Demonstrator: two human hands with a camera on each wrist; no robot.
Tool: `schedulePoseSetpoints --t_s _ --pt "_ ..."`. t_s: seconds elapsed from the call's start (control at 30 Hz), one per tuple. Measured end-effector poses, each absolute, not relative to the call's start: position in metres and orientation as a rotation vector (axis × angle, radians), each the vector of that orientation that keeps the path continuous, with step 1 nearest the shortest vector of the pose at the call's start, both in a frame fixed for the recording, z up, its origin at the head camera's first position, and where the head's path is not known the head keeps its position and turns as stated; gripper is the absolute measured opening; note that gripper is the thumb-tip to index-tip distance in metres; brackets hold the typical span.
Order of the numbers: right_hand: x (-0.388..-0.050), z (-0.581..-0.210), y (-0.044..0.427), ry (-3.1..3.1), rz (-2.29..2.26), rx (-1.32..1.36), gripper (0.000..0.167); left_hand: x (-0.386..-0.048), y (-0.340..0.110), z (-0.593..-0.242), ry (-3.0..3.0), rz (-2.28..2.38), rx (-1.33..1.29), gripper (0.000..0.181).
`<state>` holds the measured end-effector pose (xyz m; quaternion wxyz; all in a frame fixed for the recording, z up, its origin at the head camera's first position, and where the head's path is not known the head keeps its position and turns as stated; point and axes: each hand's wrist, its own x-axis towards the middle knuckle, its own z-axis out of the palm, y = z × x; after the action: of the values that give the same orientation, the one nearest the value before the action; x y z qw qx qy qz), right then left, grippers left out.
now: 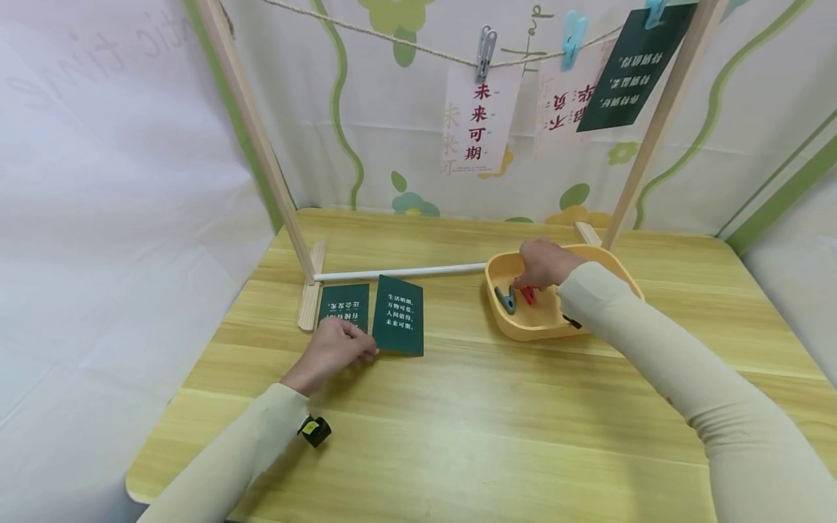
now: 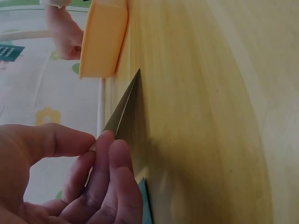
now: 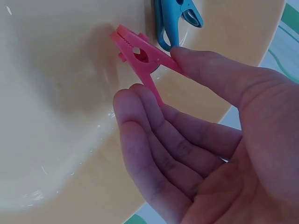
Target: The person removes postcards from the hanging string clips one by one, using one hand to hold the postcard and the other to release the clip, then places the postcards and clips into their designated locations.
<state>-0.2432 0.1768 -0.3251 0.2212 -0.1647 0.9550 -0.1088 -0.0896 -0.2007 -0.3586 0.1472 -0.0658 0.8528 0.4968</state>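
Between the sleeves (image 1: 654, 365), I see room for a hand over the near tabletop (image 1: 484, 436); farther back, the yellow basket (image 1: 532, 333) and white rod (image 1: 451, 270) obstruct.

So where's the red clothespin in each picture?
Head: right of centre, the red clothespin is inside the yellow basket, at the right hand.
Left wrist: not in it; the basket's outside wall shows at upper left.
Right wrist: above the middle, looking pinkish, between thumb and fingers.
Shared landmark: the yellow basket, visible in all three.
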Motion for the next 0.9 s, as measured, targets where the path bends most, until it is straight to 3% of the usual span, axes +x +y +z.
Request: schedulePoseSetpoints --t_s 0.27,0.63,0.9 --pt "-0.243 -0.323 0.173 2.631 -0.282 -0.44 0.029 -0.092 -0.201 -0.353 2.606 1.16 -0.095 0.014" --pt "-0.252 -0.325 0.17 2.588 -0.259 -0.392 0.024 -0.093 -0.197 -0.35 2.658 0.921 -0.071 0.036" --pt "-0.255 -0.324 0.169 2.587 -0.198 -0.355 0.015 -0.096 -0.196 -0.35 2.627 0.819 -0.092 0.041"
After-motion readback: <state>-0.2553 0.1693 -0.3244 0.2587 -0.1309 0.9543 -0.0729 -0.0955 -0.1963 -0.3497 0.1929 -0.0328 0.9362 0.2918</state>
